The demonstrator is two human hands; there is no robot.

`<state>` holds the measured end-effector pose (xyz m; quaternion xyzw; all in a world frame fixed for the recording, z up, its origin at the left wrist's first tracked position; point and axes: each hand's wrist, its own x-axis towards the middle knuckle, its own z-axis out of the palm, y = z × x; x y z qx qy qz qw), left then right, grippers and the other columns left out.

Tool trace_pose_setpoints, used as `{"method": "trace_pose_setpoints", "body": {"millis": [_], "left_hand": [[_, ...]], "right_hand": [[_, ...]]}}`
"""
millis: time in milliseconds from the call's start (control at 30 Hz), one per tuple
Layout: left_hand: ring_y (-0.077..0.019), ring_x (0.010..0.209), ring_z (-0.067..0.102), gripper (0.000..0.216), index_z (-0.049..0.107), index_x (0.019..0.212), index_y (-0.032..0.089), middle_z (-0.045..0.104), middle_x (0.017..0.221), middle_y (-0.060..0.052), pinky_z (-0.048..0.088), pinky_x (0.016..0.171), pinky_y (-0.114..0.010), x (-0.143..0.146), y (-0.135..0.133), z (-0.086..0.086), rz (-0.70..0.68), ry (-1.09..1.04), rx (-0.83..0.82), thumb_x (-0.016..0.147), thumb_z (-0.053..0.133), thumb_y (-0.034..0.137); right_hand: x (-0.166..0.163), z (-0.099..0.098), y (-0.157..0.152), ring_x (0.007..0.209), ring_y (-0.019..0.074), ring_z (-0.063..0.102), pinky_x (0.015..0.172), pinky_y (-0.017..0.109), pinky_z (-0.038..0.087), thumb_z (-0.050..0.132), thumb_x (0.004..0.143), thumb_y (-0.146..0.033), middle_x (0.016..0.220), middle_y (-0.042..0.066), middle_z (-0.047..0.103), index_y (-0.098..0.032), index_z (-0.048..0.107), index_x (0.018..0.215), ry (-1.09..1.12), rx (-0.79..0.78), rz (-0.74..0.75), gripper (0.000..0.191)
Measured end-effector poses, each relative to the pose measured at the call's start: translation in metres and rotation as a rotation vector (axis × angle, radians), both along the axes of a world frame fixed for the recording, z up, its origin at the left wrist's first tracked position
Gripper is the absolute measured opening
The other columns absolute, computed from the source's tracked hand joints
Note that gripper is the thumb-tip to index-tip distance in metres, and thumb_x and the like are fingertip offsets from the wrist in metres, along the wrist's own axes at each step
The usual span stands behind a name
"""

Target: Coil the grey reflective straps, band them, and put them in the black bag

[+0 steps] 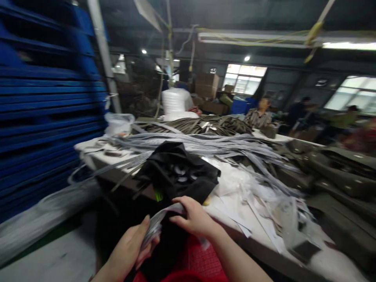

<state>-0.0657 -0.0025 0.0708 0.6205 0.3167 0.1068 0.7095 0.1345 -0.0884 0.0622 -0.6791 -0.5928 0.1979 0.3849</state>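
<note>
Grey webbing strap (161,216) runs between my two hands, low in the middle of the head view. My left hand (129,246) is closed around a folded part of it. At the strap's other end, my right hand (196,217) pinches it between thumb and fingers. Just beyond my hands, a crumpled black fabric piece (166,160) lies at the table edge, with small shiny round objects on it that are too blurred to name. Behind that, a long bundle of loose grey straps (194,141) is spread across the table.
A blue stack (53,113) rises at the left. Dark olive straps (229,124) and a white roll (175,101) lie farther back. Clear plastic and papers (241,196) cover the table (229,215) at right, beside olive fabric pieces (337,172). A person (260,116) is across the table.
</note>
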Motion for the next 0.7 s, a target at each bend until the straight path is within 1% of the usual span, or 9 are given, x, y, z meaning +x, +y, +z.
{"method": "trace_pose_setpoints", "body": {"millis": [33, 100, 167, 333, 467, 500, 600, 633, 700], "left_hand": [[-0.0071, 0.033, 0.035, 0.071, 0.065, 0.067, 0.013, 0.035, 0.034, 0.007, 0.032, 0.039, -0.020, -0.004, -0.002, 0.001, 0.079, -0.040, -0.040, 0.086, 0.035, 0.074], [-0.0058, 0.029, 0.028, 0.073, 0.064, 0.062, 0.013, 0.029, 0.030, 0.009, 0.034, 0.040, -0.021, -0.005, -0.003, 0.006, 0.106, -0.102, -0.184, 0.082, 0.036, 0.077], [-0.0049, 0.026, 0.024, 0.071, 0.064, 0.061, 0.013, 0.027, 0.029, 0.010, 0.037, 0.041, -0.022, -0.006, 0.000, 0.014, 0.111, -0.158, -0.300, 0.081, 0.041, 0.076], [-0.0045, 0.026, 0.022, 0.067, 0.064, 0.063, 0.011, 0.028, 0.030, 0.010, 0.039, 0.043, -0.021, -0.019, 0.013, 0.028, 0.202, -0.286, -0.449, 0.090, 0.037, 0.066], [-0.0038, 0.028, 0.021, 0.068, 0.065, 0.065, 0.009, 0.025, 0.031, 0.010, 0.039, 0.046, -0.020, -0.030, 0.026, 0.038, 0.265, -0.426, -0.536, 0.098, 0.026, 0.054], [-0.0038, 0.029, 0.021, 0.067, 0.065, 0.067, 0.008, 0.024, 0.033, 0.011, 0.040, 0.047, -0.020, -0.030, 0.028, 0.041, 0.283, -0.482, -0.543, 0.099, 0.025, 0.052], [-0.0061, 0.040, 0.038, 0.057, 0.067, 0.085, 0.008, 0.039, 0.047, 0.007, 0.046, 0.061, -0.024, -0.023, 0.031, 0.045, 0.405, -0.683, -0.382, 0.099, 0.030, 0.049], [-0.0087, 0.050, 0.047, 0.052, 0.066, 0.094, 0.009, 0.047, 0.056, 0.004, 0.048, 0.069, -0.027, -0.018, 0.030, 0.043, 0.472, -0.720, -0.224, 0.098, 0.033, 0.050], [-0.0173, 0.076, 0.059, 0.049, 0.063, 0.106, 0.012, 0.060, 0.078, -0.004, 0.047, 0.085, -0.035, -0.010, 0.025, 0.034, 0.573, -0.664, 0.238, 0.094, 0.041, 0.055]], "right_hand": [[-0.002, -0.005, 0.001, 0.115, 0.0246, 0.056, 0.102, 0.039, 0.041, 0.070, 0.078, -0.040, 0.125, 0.009, 0.061, -0.022, 0.055, 0.129, 0.010, 0.033, 0.013, 0.055], [-0.007, -0.015, 0.003, 0.117, 0.0244, 0.055, 0.102, 0.040, 0.042, 0.069, 0.079, -0.034, 0.129, 0.010, 0.058, -0.022, 0.047, 0.136, 0.046, 0.073, 0.030, 0.062], [-0.013, -0.023, 0.004, 0.114, 0.0246, 0.056, 0.100, 0.040, 0.044, 0.065, 0.081, -0.031, 0.125, 0.010, 0.059, -0.022, 0.046, 0.135, 0.072, 0.098, 0.043, 0.058], [-0.020, -0.028, 0.003, 0.078, 0.0197, 0.064, 0.072, 0.030, 0.052, 0.053, 0.090, -0.036, 0.090, 0.005, 0.067, -0.021, 0.058, 0.115, 0.228, -0.035, 0.211, 0.030], [-0.025, -0.029, 0.003, 0.093, 0.0222, 0.062, 0.081, 0.030, 0.049, 0.060, 0.086, -0.035, 0.101, 0.006, 0.066, -0.021, 0.057, 0.120, 0.216, -0.005, 0.236, 0.036], [-0.029, -0.030, 0.002, 0.091, 0.0215, 0.061, 0.079, 0.029, 0.049, 0.058, 0.088, -0.036, 0.096, 0.005, 0.066, -0.021, 0.057, 0.121, 0.211, -0.022, 0.249, 0.036], [-0.047, -0.029, -0.006, 0.064, 0.0150, 0.055, 0.060, 0.025, 0.044, 0.046, 0.095, -0.044, 0.069, 0.000, 0.056, -0.020, 0.060, 0.117, 0.262, -0.184, 0.364, 0.035], [-0.053, -0.027, -0.010, 0.060, 0.0132, 0.051, 0.057, 0.023, 0.041, 0.044, 0.095, -0.046, 0.065, -0.001, 0.053, -0.019, 0.062, 0.114, 0.303, -0.243, 0.428, 0.037], [-0.060, -0.019, -0.019, 0.057, 0.0112, 0.048, 0.054, 0.022, 0.039, 0.046, 0.095, -0.050, 0.064, -0.001, 0.052, -0.018, 0.065, 0.108, 0.420, -0.304, 0.540, 0.039]]}}
